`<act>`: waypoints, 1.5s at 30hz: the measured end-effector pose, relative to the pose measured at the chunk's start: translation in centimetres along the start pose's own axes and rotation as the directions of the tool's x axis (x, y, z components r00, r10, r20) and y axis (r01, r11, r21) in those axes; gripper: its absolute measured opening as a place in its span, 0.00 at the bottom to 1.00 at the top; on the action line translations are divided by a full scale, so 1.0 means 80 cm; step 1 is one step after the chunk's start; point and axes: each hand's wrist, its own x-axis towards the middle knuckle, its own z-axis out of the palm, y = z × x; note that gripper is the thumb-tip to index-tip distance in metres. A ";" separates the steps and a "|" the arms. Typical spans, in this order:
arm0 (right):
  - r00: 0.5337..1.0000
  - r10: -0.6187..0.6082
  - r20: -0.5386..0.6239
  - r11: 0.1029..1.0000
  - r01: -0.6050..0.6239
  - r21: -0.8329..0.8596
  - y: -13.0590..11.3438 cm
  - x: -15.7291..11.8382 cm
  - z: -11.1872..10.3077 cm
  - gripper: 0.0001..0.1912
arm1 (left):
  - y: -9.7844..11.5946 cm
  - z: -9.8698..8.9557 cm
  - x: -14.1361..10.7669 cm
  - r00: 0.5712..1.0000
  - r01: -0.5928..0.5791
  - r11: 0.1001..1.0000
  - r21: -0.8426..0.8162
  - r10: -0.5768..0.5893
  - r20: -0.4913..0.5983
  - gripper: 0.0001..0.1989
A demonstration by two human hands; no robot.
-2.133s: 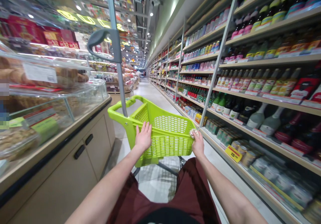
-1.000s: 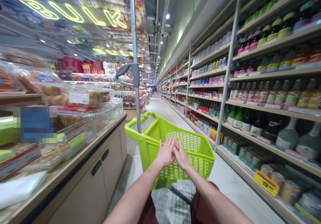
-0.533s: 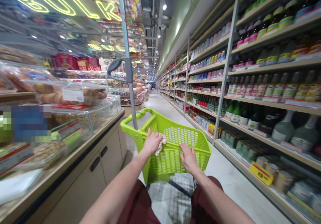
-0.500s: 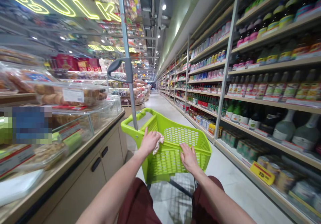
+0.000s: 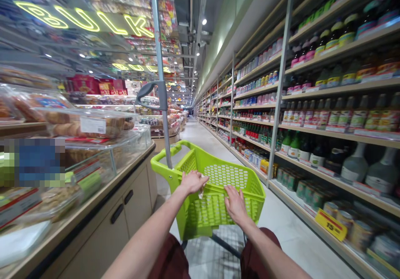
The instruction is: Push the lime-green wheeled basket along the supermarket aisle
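A lime-green plastic shopping cart (image 5: 215,216) stands sideways before my knees, its perforated basket showing nothing inside. My left hand (image 5: 193,182) is at the near rim by the handle end, pressing a crumpled pale wipe (image 5: 201,193) against the plastic. Most of the wipe is covered by the fingers. Farther right along that rim rests my right hand (image 5: 235,203), fingers hooked over the edge and thumb on the outer side. A grey pole (image 5: 160,58) with a looped grey holder (image 5: 150,95) rises from the handle end.
Left of me, a counter (image 5: 137,179) carries packed baked goods (image 5: 81,123). On the right, long shelves (image 5: 331,129) hold bottles and cans, with a yellow price tag (image 5: 331,225) low down. Between them the aisle floor (image 5: 200,129) runs into the distance.
My left hand has slid a little right along the rim, and its fingers now cover more of the wipe. My right hand stays on the rim. The view has tipped slightly upward.
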 end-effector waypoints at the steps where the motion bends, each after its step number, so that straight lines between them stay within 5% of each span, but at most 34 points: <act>1: 1.000 0.001 -0.006 1.000 -0.001 0.002 0.000 0.000 0.000 0.23 | 0.003 0.003 -0.002 0.998 0.010 1.000 0.028 -0.008 -0.069 0.21; 5: 0.999 -0.031 0.014 0.999 0.031 0.011 0.004 -0.002 -0.002 0.25 | -0.006 0.023 -0.011 0.960 -0.043 0.987 0.153 0.083 -0.267 0.12; 13: 0.997 -0.074 0.030 0.997 0.075 -0.002 0.013 -0.005 0.001 0.27 | -0.079 0.008 -0.016 0.944 0.006 0.981 0.193 0.058 -0.324 0.17; 17: 0.997 -0.066 0.037 0.998 0.066 0.003 0.008 -0.004 -0.001 0.27 | -0.072 0.019 -0.015 0.946 0.008 0.990 0.139 0.038 -0.323 0.17; 25: 0.999 -0.038 0.027 0.999 0.039 -0.026 0.008 -0.002 0.000 0.27 | -0.046 0.025 -0.011 0.946 -0.218 0.969 0.118 0.240 -0.220 0.17; 32: 0.996 0.073 -0.047 0.996 -0.075 -0.051 0.021 -0.007 -0.004 0.26 | -0.087 0.005 -0.025 0.907 0.036 0.992 0.123 0.020 -0.420 0.19; 41: 0.992 -0.112 -0.052 0.990 0.116 0.076 -0.036 0.012 -0.008 0.26 | 0.012 0.065 -0.005 0.948 -0.157 0.982 0.101 0.178 -0.264 0.19; 45: 0.991 -0.130 -0.013 0.978 0.130 0.164 -0.067 0.032 -0.007 0.28 | 0.016 0.060 -0.012 0.962 -0.141 0.983 0.117 0.164 -0.217 0.26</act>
